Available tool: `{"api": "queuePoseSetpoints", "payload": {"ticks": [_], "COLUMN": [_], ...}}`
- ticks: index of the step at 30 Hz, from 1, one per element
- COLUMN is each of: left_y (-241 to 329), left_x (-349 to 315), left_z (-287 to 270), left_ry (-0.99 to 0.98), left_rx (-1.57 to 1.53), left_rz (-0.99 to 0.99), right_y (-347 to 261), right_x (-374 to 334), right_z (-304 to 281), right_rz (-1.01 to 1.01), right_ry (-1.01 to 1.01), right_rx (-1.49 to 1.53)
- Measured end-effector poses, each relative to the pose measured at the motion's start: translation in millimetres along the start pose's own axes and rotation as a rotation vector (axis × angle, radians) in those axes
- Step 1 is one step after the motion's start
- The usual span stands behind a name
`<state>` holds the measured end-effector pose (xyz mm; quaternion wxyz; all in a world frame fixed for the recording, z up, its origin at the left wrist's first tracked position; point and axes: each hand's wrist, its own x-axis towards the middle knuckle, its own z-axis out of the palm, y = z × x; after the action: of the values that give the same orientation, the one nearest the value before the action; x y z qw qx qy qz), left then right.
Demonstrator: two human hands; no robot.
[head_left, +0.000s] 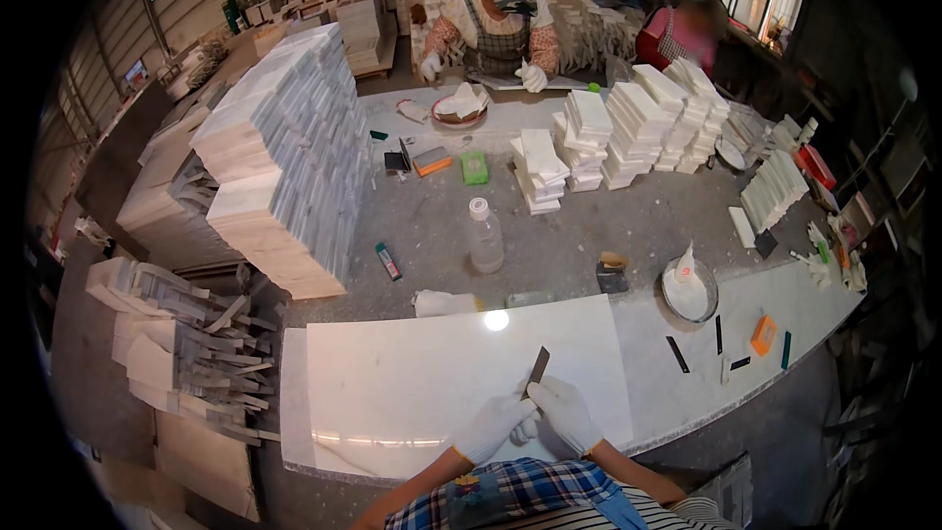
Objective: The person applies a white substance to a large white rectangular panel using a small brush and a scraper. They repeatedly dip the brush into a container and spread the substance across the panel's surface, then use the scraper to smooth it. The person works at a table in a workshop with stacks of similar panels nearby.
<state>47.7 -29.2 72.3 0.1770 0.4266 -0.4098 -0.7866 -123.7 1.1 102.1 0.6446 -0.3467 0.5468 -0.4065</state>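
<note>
My left hand (494, 426) and my right hand (564, 411), both in white gloves, meet over a glossy white slab (392, 383) in front of me. Between their closed fingers is a thin, dark flat strip (539, 364), its free end pointing up and away. Both hands seem to grip its lower end, which the fingers hide. A white cloth-like bundle (444, 303) lies just past the slab's far edge, and a clear plastic bottle (485, 238) with a white cap stands beyond it.
Tall stacks of pale stone tiles (285, 157) rise at the left; smaller stacks (638, 123) stand far right. A bowl (690, 292) holding a white squeeze bottle, dark strips (678, 354) and an orange block (763, 335) lie to the right. A co-worker (496, 29) sits across the table.
</note>
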Motion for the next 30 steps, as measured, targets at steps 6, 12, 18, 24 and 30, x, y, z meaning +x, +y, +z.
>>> {"api": "queuePoseSetpoints", "payload": {"ticks": [6, 12, 18, 24, 30], "left_y": [11, 12, 23, -47, -61], "left_x": [-2, -25, -88, -145, -174], "left_z": [-3, -47, -121, -276, -283], "left_ry": [-0.002, 0.215, 0.704, 1.409, 1.685], "left_rx": [-0.028, -0.059, -0.062, 0.093, 0.583], "left_rz": [-0.053, 0.099, 0.479, 0.500, 0.302], "right_y": [32, 3, 24, 31, 26], "right_x": [24, 25, 42, 57, 53], "right_z": [-15, -28, -68, -120, -137], "right_rz": [-0.058, 0.018, -0.155, -0.278, -0.215], "right_ry": [0.132, 0.257, 0.341, 0.555, 0.800], "right_rx": [0.184, 0.359, 0.269, -0.244, -0.774]}}
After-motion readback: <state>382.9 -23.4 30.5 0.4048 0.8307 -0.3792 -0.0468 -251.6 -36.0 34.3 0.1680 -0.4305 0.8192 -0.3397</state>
